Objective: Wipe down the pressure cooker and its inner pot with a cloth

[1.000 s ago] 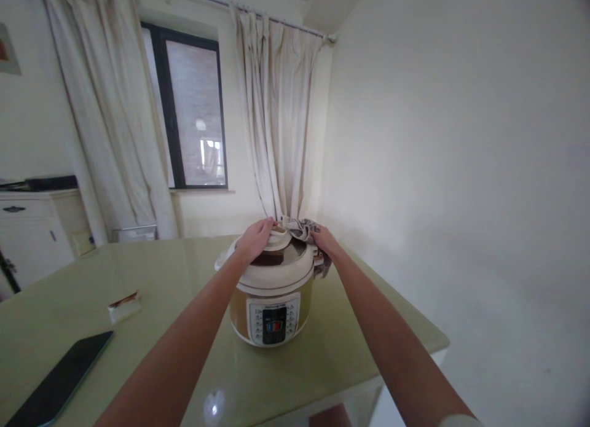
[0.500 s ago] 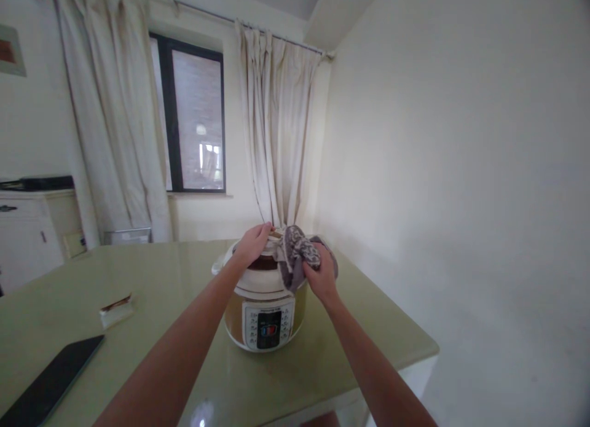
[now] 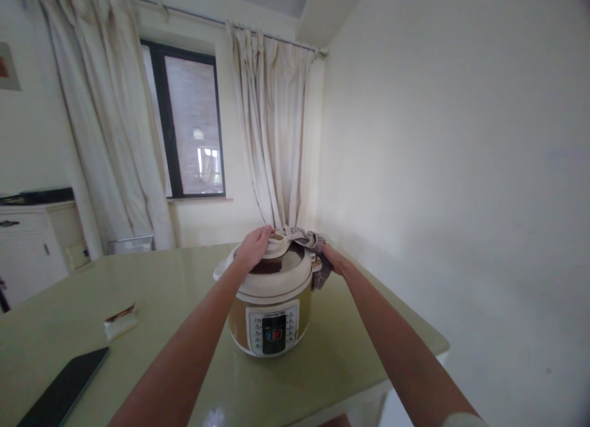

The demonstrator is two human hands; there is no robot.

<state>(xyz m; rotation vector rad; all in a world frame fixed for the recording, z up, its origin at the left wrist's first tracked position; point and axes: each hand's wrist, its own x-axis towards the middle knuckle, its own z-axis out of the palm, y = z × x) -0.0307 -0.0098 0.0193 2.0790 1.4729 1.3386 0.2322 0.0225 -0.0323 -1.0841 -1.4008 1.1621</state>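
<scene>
At frame center, the left hand (image 3: 252,250) pressed the cooker (image 3: 271,298) lid while the right hand (image 3: 332,259) apparently clutched a cloth (image 3: 310,242), which might slip off.

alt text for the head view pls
A person's left hand rests on the cream lid of a gold electric pressure cooker while the right hand presses a grey patterned cloth against its far side, on a glossy pale green table.
</scene>
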